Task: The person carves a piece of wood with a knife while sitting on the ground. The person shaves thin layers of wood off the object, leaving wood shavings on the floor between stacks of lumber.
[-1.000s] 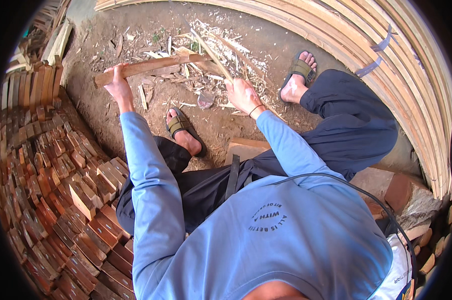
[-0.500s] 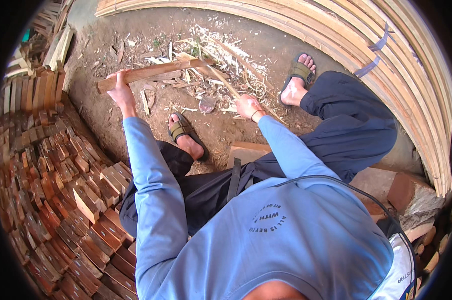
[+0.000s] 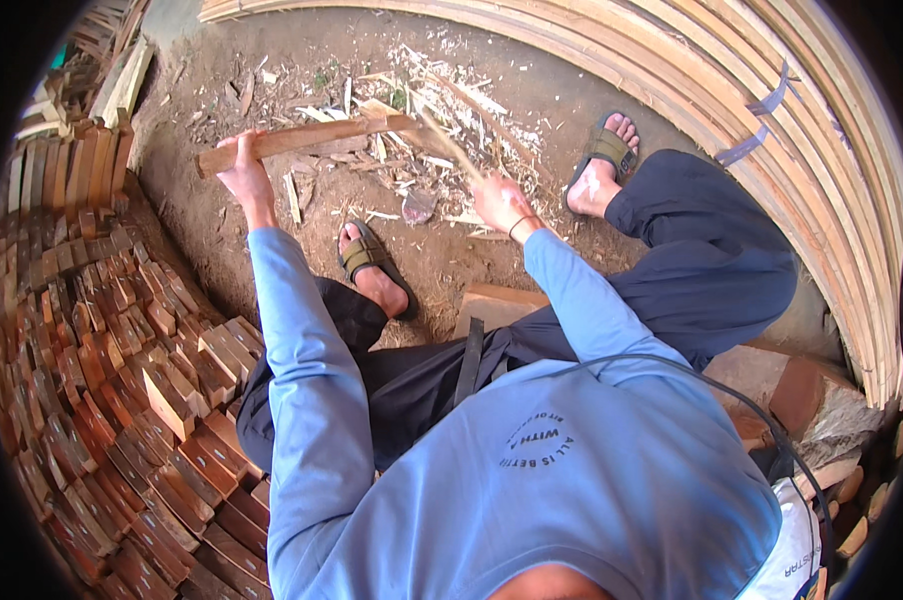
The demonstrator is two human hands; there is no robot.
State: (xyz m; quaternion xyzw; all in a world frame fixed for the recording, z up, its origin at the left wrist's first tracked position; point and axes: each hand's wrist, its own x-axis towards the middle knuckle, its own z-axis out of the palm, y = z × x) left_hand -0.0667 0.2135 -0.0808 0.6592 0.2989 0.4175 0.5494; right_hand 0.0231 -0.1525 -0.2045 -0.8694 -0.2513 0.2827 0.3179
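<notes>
My left hand (image 3: 246,182) is closed round the near-left end of a flat brown wooden slat (image 3: 327,134), held aloft and slanting slightly up to the right. In my closed right hand (image 3: 503,205) is a long, pale wooden handle (image 3: 454,150), blurred by motion. The handle runs up and left toward the slat's far end. Its head, if any, cannot be made out there, nor whether it touches the slat. Below both lie wood chips and shavings (image 3: 392,165) scattered over bare ground.
Stacked short wooden blocks (image 3: 122,420) fill the left side. Long pale planks (image 3: 812,120), tied with a purplish strip, curve along the upper right. My sandalled feet (image 3: 377,283) flank the chips. A squared wood block (image 3: 497,305) lies before my lap, and a dark cable (image 3: 717,380) crosses my sleeve.
My right hand has shifted slightly up and right, and the pale handle is now smeared by motion and steeper. The left hand and slat have barely moved.
</notes>
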